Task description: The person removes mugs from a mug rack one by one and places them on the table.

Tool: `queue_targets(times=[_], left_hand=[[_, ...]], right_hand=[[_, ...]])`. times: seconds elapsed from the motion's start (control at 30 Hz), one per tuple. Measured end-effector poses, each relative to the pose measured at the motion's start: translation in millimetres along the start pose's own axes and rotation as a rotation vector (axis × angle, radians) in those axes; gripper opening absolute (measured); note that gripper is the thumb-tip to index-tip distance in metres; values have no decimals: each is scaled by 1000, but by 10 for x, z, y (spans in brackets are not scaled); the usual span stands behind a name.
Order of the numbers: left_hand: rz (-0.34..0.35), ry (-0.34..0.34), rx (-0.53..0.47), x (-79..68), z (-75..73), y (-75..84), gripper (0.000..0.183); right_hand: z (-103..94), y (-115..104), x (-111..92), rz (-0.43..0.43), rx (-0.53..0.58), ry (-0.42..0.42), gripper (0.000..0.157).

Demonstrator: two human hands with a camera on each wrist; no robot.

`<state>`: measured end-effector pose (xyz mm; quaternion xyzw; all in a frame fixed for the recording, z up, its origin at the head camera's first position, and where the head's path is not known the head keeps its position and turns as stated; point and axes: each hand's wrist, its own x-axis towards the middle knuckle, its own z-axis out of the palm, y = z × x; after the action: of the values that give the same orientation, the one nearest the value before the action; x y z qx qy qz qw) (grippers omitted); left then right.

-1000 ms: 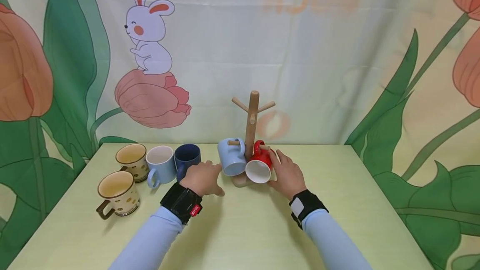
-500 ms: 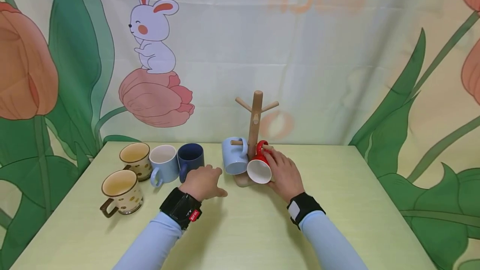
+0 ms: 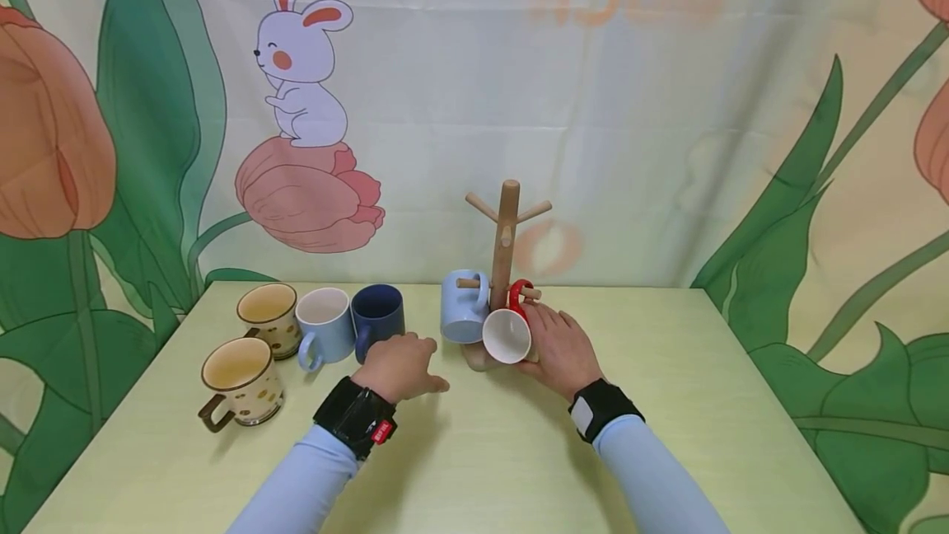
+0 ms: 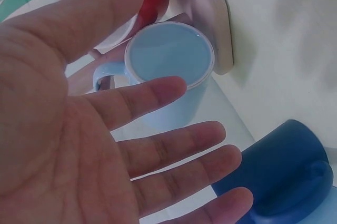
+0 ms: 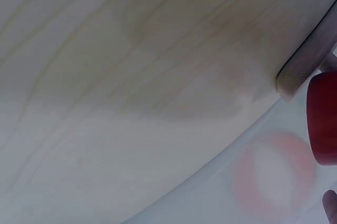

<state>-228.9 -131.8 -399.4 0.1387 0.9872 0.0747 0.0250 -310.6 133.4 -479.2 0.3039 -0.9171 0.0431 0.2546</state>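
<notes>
A red mug with a white inside hangs by its handle on a low peg of the wooden mug tree, its mouth facing me. My right hand holds its right side, fingers above and thumb below; the hand covers most of the red body. In the right wrist view, the mug and one fingertip show at the edge. A light blue mug hangs upside down on the left low peg. My left hand, fingers spread and holding nothing, hovers in front of the navy mug.
Left of the navy mug stand a light blue mug and two cream mugs with brown handles, one farther back and one nearer. All rest on the pale table. A printed curtain hangs directly behind the table.
The red mug has swung slightly left on its peg and its mouth faces me more squarely. My right hand has shifted along with it. My left hand has stayed nearly still.
</notes>
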Motion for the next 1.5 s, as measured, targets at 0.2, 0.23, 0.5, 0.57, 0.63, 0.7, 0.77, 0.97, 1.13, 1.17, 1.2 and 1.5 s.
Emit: queue_targets(times=[0.2,0.23,0.5,0.57,0.63,0.7,0.77,0.97,1.13,1.17,1.2,1.5], left_hand=[[-4,-4,-3,10,33,0,53],[-6,-8,-6,13,38,3,53],[-6,-10,-14,1,41,12,54],[-8,-11,-16,-14,33,17,53],[-5,-7,-24,-22,30,20,52],[-4,-7,-26,-28,33,19,51],[-2,-8,-29,-32,36,17,51],[2,0,-36,-38,18,12,52],[27,35,-44,-4,25,15,49],[34,43,-50,7,26,19,48],[45,53,-58,17,24,26,48],[222,28,-261,75,-48,144,63]], right_hand=[[-36,-49,-24,43,125,71,92],[-42,-63,-28,62,152,78,91],[-148,-254,-82,312,396,135,88],[-188,-299,-94,366,443,147,86],[-234,-335,-110,416,499,161,86],[-283,-365,-129,467,557,177,86],[-341,-389,-154,524,625,186,85],[-518,-378,-227,690,892,135,74],[-651,-308,-293,695,1100,12,64],[-670,-294,-305,675,1143,-17,62],[-692,-283,-317,646,1186,-51,61],[-841,-258,-368,319,1506,-456,65]])
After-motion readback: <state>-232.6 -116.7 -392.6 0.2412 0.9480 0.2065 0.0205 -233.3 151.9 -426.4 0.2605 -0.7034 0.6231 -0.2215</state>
